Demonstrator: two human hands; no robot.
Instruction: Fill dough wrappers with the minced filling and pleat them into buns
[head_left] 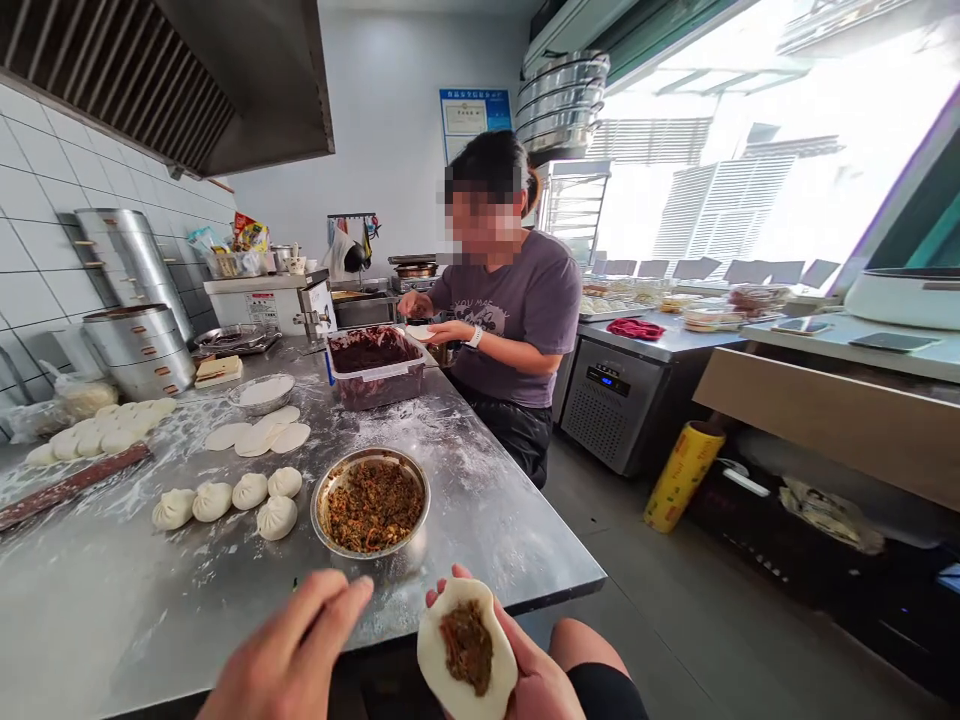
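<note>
My right hand (544,675) is palm up, cupped under a round dough wrapper (431,650), its thumb along the right edge and fingertips showing at the far edge. Brown chopped filling (469,645) lies in the wrapper's middle. To the left, my left hand (289,645) hovers over the table's front edge with fingers curled together; what they hold, if anything, is hidden. Beyond both hands stands a steel bowl (319,515) of chopped filling (375,505). Several pleated buns (277,517) sit left of the bowl, and flat wrappers (259,437) lie behind them.
Across the floured steel table (480,530), a co-worker (517,300) holds a wrapper beside a tub of dark filling (379,388). At left are a rolling pin (75,485), dough pieces (105,430) and steamers (139,350). A yellow roll (684,475) stands on the floor.
</note>
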